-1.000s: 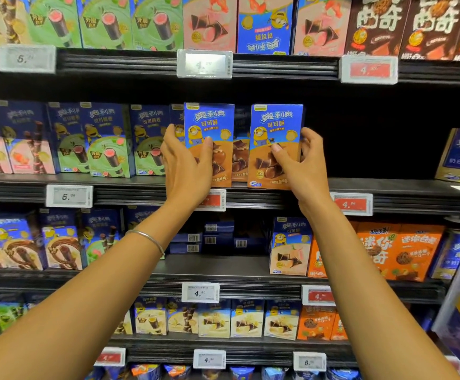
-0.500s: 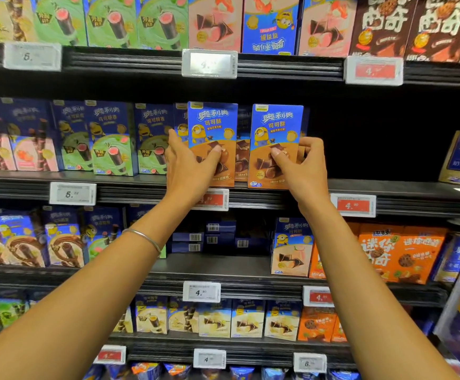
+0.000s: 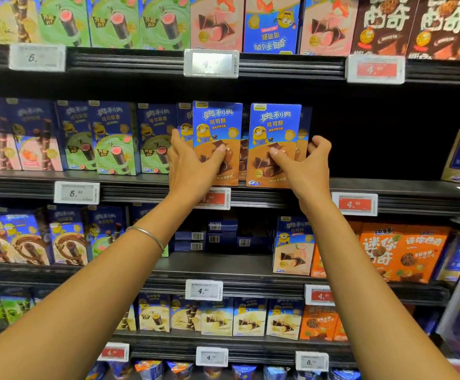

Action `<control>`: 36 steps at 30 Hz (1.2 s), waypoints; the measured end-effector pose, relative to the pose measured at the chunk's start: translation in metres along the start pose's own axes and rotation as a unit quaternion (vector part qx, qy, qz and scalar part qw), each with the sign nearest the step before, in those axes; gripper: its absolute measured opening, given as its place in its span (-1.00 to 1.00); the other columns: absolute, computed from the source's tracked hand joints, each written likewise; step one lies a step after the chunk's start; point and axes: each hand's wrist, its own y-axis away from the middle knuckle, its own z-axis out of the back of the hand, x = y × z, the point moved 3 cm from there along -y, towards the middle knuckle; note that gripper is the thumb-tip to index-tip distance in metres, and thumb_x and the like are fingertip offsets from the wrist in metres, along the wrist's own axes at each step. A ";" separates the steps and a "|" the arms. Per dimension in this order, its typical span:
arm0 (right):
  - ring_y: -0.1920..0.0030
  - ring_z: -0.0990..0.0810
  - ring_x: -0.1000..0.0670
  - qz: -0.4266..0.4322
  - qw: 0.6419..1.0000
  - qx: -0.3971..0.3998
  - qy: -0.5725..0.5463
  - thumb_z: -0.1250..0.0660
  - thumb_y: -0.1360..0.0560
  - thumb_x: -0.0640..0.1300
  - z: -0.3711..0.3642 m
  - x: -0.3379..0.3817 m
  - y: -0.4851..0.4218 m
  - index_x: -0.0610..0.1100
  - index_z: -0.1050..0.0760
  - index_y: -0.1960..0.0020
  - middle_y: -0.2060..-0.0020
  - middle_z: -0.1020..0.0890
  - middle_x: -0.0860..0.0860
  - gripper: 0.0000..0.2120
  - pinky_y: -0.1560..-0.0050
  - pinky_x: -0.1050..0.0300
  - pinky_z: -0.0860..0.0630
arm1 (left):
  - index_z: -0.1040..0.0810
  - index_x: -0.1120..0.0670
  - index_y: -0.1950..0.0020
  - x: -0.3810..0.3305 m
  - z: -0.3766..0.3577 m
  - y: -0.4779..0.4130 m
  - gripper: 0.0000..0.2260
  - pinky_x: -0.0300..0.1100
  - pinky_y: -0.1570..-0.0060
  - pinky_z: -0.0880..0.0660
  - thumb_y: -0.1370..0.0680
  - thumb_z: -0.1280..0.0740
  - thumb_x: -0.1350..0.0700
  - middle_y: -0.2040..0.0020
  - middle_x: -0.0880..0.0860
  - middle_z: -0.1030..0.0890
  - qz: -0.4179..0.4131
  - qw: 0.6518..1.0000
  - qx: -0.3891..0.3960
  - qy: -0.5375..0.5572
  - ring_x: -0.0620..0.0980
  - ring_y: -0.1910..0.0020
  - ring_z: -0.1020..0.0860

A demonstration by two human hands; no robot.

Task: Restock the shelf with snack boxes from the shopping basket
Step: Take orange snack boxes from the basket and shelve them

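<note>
Right hand (image 3: pixel 305 168) fingers curl tighter since before, pinching right snack box (image 3: pixel 274 133) by thumb and edge | left hand (image 3: pixel 193 165) grips left snack box (image 3: pixel 218 127) | both upright at shelf (image 3: pixel 401 186) front | step: seating | next: release cleanly, without tipping.

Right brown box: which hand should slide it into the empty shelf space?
Likely right. The right hand grips the right brown box, next to the bare shelf; the left hand holds the left brown box, farther off.
</note>
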 end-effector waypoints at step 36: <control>-0.14 -0.63 0.05 -0.025 0.998 0.049 -0.003 -0.51 -0.51 -0.07 0.007 0.000 -0.001 -0.11 -0.29 -0.42 -0.19 -0.57 0.03 -0.40 -0.13 0.04 -0.63 | 0.00 0.07 -0.67 0.002 0.002 -0.002 0.15 -0.08 -0.27 -0.36 -0.34 -0.62 -0.30 -0.55 0.16 -0.26 0.009 1.000 0.004 -0.011 0.11 -0.51 -0.33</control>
